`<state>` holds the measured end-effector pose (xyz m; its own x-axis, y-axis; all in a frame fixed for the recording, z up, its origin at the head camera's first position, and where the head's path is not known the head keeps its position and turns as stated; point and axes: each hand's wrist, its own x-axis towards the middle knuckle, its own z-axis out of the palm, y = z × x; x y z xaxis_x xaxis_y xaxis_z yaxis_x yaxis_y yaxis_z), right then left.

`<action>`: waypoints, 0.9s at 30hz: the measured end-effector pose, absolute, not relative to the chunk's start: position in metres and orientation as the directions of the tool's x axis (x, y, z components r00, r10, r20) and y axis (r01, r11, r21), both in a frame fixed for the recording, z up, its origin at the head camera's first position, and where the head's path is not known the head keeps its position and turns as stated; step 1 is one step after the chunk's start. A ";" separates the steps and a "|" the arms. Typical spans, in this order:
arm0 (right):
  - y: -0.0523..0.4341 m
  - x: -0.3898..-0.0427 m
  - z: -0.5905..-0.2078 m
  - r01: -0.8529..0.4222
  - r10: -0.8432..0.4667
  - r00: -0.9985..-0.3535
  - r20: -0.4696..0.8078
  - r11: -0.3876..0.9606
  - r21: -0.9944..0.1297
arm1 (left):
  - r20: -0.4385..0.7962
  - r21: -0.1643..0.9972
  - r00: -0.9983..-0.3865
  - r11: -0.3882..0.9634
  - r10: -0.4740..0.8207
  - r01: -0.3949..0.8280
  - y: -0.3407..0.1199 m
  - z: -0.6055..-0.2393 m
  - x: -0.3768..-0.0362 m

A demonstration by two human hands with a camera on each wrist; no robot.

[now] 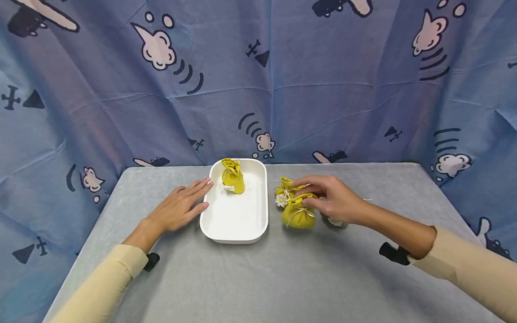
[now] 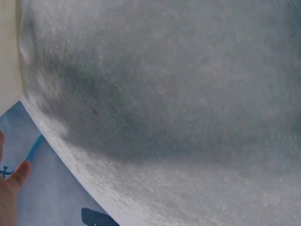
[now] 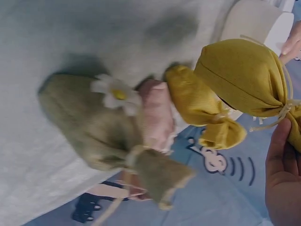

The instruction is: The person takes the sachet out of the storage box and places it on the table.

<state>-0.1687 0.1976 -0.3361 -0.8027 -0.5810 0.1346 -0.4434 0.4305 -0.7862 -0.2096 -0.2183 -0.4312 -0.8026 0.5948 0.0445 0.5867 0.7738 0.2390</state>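
Near yellow pouch (image 1: 298, 216) — small drawstring bag of mustard-yellow cloth, rounded body, neck gathered with pale twine. It lies on the grey desk (image 1: 282, 278) just right of the white tray (image 1: 236, 235). A second yellow pouch (image 1: 286, 187) sits just behind it, with a white daisy (image 1: 280, 200) at its neck. In the right wrist view an olive-green pouch (image 3: 89, 125) with its own daisy and a pink pouch (image 3: 157, 115) lie beside them, close together.

Right hand (image 1: 333, 199) reaches in from the right, palm down, wrist low over the desk. Fingers (image 1: 308, 181) arch over the near pouch and the thumb comes in at the gathered neck; the hand grasps the pouch at its top. In the wrist view the pouch hangs close under the fingers, neck toward the hand.

Orientation: the pouch's long axis runs body to neck, roughly left to right across the desk, with the neck end toward the right hand.

Left hand (image 1: 179, 206) lies flat on the desk, palm down, fingers straight and released, tips touching the tray's left rim. Forearm in a cream sleeve (image 1: 105, 287).

A third yellow pouch (image 1: 233, 176) stands upright in the tray's far end, neck up.
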 end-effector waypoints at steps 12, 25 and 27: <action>0.228 -0.171 -0.356 -0.389 -0.553 -0.829 0.086 0.460 -0.798 | 0.036 0.249 -0.808 0.777 0.589 0.578 -0.219 -0.432 -0.208; 0.239 -0.176 -0.369 -0.366 -0.570 -0.821 0.038 0.475 -0.800 | 0.033 0.251 -0.812 0.782 0.582 0.570 -0.218 -0.432 -0.209; 0.239 -0.176 -0.369 -0.375 -0.574 -0.817 0.047 0.468 -0.800 | 0.035 0.249 -0.811 0.780 0.584 0.573 -0.218 -0.432 -0.209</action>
<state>-0.1758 0.2392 -0.3687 -0.8174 -0.5742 0.0466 -0.3748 0.4685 -0.8001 -0.2088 -0.2184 -0.4322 -0.8107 0.5844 0.0350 0.5734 0.7804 0.2493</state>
